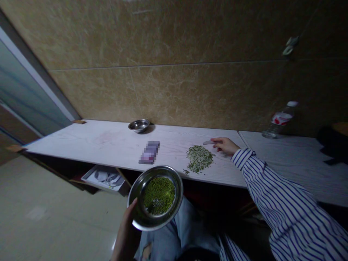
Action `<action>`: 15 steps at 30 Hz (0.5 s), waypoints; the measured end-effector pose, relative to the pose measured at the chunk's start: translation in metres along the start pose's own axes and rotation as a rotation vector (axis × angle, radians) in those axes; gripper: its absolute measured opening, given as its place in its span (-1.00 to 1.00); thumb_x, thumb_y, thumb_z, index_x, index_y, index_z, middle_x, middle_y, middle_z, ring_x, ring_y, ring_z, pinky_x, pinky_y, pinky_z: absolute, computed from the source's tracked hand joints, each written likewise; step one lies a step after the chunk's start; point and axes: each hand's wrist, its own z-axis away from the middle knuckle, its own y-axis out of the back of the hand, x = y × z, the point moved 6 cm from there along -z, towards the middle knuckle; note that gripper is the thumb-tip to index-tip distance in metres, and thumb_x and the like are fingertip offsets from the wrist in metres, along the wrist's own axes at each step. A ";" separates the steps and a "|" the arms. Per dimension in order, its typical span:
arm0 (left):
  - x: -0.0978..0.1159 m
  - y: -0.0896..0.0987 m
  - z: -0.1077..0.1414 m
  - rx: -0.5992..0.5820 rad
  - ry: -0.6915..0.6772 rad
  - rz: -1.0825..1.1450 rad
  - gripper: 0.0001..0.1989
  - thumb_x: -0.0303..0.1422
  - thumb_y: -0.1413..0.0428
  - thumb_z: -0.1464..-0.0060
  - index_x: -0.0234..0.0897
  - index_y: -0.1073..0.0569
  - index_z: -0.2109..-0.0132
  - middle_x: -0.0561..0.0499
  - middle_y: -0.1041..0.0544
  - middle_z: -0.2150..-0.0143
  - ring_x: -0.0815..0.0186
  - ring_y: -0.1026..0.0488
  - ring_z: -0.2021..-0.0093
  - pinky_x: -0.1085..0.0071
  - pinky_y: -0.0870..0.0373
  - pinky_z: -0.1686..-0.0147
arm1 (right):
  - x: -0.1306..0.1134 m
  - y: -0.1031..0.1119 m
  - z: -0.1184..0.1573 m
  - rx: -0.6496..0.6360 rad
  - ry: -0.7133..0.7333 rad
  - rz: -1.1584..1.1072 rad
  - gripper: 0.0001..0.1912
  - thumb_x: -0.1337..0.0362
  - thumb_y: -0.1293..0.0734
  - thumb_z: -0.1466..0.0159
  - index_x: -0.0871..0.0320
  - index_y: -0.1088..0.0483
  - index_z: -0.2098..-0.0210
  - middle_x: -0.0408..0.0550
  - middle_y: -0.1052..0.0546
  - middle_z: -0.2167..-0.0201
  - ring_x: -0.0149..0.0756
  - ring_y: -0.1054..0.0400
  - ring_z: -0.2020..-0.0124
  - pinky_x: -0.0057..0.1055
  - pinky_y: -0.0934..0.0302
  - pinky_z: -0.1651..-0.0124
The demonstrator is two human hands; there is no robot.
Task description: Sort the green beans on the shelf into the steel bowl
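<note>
My left hand [129, 226] grips the rim of a steel bowl [178, 190], thumb over the edge, and holds it tilted in front of the table, above my lap. Inside lie small green beans [163, 192] that look like mung beans, with some white grains near the lower side. On the table, a loose patch of green beans and pale grains [199, 158] is spread out. Beyond its right edge, my right hand [227, 145] is closed on a flat grey metal utensil [208, 142], its thin end pointing left like a knife blade. The held end is hidden by the fingers.
A smaller steel bowl [139, 126] stands near the wall. A pixelated flat rectangular object [149, 152] lies left of the beans. At right stand a clear plastic bottle [281, 119] and a dark object [333, 143]. Below the tabletop [108, 141], an open drawer [104, 177] holds white items.
</note>
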 end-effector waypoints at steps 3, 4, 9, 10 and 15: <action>-0.003 -0.005 0.007 0.009 0.090 0.085 -0.74 -0.17 -0.23 0.21 -0.16 -0.58 0.31 0.00 -0.58 0.15 0.05 -0.32 -0.13 0.08 -0.19 -0.13 | -0.003 0.001 0.012 0.031 0.011 -0.105 -0.50 0.40 -0.29 -0.07 0.23 -0.34 -0.04 0.06 -0.53 0.21 -0.29 -0.42 0.28 -0.36 -0.40 0.25; -0.004 -0.007 0.009 -0.003 0.115 0.086 -0.75 -0.18 -0.23 0.20 -0.16 -0.58 0.31 -0.01 -0.58 0.15 0.04 -0.32 -0.13 0.07 -0.18 -0.14 | -0.004 0.001 0.016 0.039 0.015 -0.141 -0.49 0.41 -0.30 -0.06 0.25 -0.33 -0.04 0.07 -0.53 0.20 -0.28 -0.42 0.25 -0.35 -0.39 0.20; -0.007 -0.006 0.015 -0.051 0.204 0.074 -0.76 -0.19 -0.23 0.20 -0.19 -0.59 0.35 -0.03 -0.60 0.22 0.04 -0.35 -0.10 0.08 -0.19 -0.14 | -0.009 0.006 0.038 0.111 0.038 -0.309 -0.60 0.32 -0.29 -0.11 0.20 -0.32 0.03 0.10 -0.49 0.13 -0.22 -0.40 0.09 -0.29 -0.37 0.08; -0.010 -0.004 0.016 -0.075 0.233 0.068 -0.76 -0.20 -0.23 0.20 -0.21 -0.59 0.34 -0.03 -0.60 0.23 0.04 -0.36 -0.09 0.09 -0.20 -0.14 | -0.010 0.008 0.042 0.134 0.044 -0.337 -0.63 0.30 -0.28 -0.12 0.18 -0.31 0.05 0.09 -0.48 0.11 -0.22 -0.40 0.07 -0.29 -0.36 0.06; -0.025 0.010 0.013 -0.114 0.308 -0.028 -0.74 -0.25 -0.25 0.24 -0.27 -0.58 0.33 -0.09 -0.59 0.22 0.02 -0.36 -0.08 0.14 -0.24 -0.12 | -0.009 0.012 0.055 0.242 0.076 -0.435 -0.51 0.28 -0.31 -0.06 0.05 -0.20 0.00 -0.04 -0.38 0.14 -0.25 -0.42 0.11 -0.29 -0.35 0.04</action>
